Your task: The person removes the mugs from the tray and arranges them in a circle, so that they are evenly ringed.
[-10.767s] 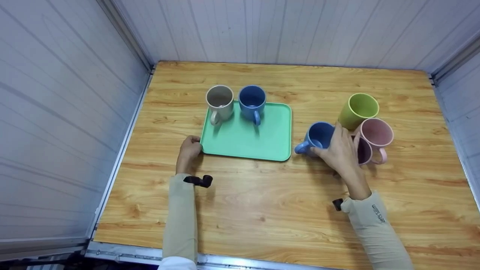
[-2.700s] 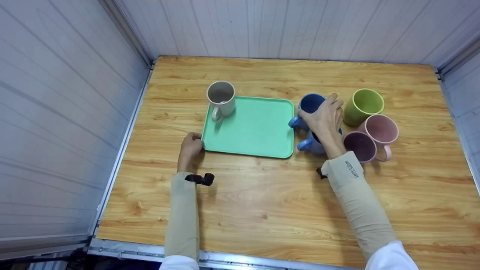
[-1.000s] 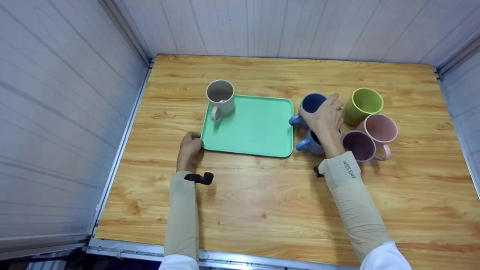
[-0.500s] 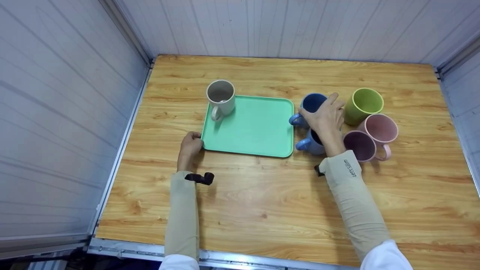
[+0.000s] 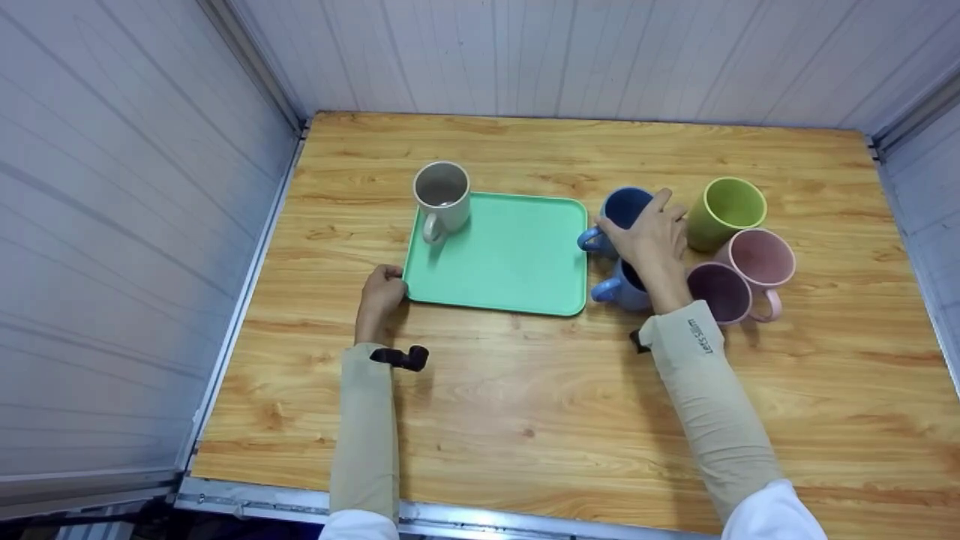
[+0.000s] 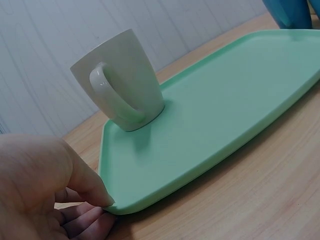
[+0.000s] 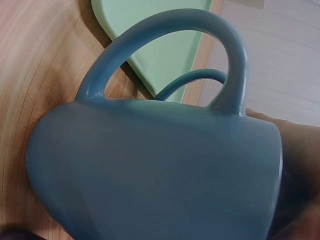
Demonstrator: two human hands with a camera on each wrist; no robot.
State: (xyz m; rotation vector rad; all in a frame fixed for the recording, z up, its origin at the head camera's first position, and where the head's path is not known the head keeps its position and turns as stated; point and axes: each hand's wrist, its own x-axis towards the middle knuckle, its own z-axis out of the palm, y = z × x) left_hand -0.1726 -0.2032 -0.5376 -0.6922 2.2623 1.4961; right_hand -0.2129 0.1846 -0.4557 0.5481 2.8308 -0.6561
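Note:
My left hand (image 5: 381,291) pinches the near-left corner of a green tray (image 5: 510,262), thumb on top and fingers curled beneath in the left wrist view. A grey mug (image 5: 448,214) stands upright on the tray's far-left corner. Beyond the tray's right edge, my right hand (image 5: 651,238) grips a blue mug (image 5: 621,206) near its rim, thumb by the handle side. Just nearer me is a second blue mug (image 5: 634,295), partly under my wrist; it fills the right wrist view and hides most of the gripped mug there, except its handle (image 7: 195,75).
To the right of the blue mugs stand a yellow-green mug (image 5: 726,214), a pink mug (image 5: 761,259) and a purple mug (image 5: 720,292), close together on the wooden table (image 5: 517,420). Panel walls (image 5: 525,56) enclose the table at the back and sides.
Since the oldest frame, one blue mug has moved from the tray rightward onto the table, and my right hand has shifted from the nearer blue mug to it. The last second shows no visible change.

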